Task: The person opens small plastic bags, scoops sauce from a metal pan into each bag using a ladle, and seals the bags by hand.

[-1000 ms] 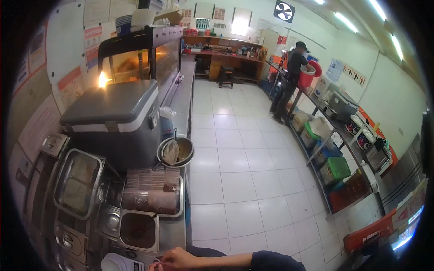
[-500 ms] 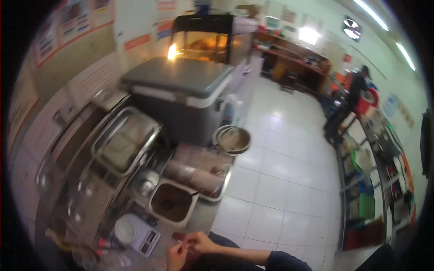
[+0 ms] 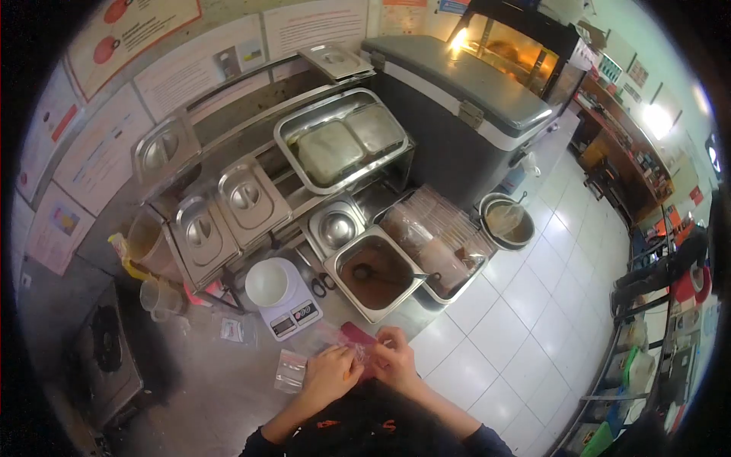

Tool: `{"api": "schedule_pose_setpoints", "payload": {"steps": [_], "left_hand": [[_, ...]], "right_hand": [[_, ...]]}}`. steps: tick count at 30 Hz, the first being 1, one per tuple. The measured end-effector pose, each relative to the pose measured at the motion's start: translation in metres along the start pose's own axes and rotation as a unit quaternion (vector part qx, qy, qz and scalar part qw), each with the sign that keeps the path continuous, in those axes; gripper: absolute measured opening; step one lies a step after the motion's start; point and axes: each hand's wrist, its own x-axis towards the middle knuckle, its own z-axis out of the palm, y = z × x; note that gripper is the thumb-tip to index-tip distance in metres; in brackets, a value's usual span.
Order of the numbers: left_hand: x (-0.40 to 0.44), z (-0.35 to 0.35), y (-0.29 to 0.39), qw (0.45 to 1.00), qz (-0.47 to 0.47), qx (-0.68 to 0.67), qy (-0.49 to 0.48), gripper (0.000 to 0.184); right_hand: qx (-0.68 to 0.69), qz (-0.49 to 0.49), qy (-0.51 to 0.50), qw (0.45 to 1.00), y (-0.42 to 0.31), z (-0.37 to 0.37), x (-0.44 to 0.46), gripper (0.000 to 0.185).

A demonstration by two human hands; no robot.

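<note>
Close to my body, at the counter's front edge, both hands have hold of a small clear plastic bag with a dark red part [image 3: 356, 333]. The fingers of my left hand [image 3: 332, 375] are bent and closed on its near side. My right hand [image 3: 396, 359] pinches the bag's right side. Beside my left hand lies a small clear zip bag [image 3: 290, 371] on the steel counter. Just beyond stands a white kitchen scale [image 3: 293, 314] with a white bowl [image 3: 268, 282] on it. Black scissors [image 3: 320, 285] lie to the scale's right.
A steel pan of brown sauce [image 3: 374, 276] with a ladle stands ahead, beside a tray of wrapped packs [image 3: 435, 240]. Lidded steel pans [image 3: 199, 232] line the rack. Left is a dark burner [image 3: 106, 354]; behind, a grey cooler [image 3: 457, 99]. A person [image 3: 662, 266] stands far right.
My view has swung left and down, so the counter and both hands show more fully. The hands remain together on the red-and-clear bag.
</note>
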Motion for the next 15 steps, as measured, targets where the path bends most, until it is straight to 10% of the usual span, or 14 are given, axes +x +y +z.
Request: {"api": "schedule_pose_setpoints", "payload": {"steps": [4, 15], "left_hand": [[0.008, -0.020, -0.005, 0.993, -0.057, 0.096, -0.046, 0.018], [0.034, 0.002, 0.000, 0.962, 0.083, -0.187, 0.179, 0.021]], "right_hand": [[-0.180, -0.189, -0.100, 0.960, -0.028, -0.026, 0.017, 0.032], [-0.014, -0.042, 0.075, 0.996, 0.004, -0.032, 0.048, 0.010]]}}
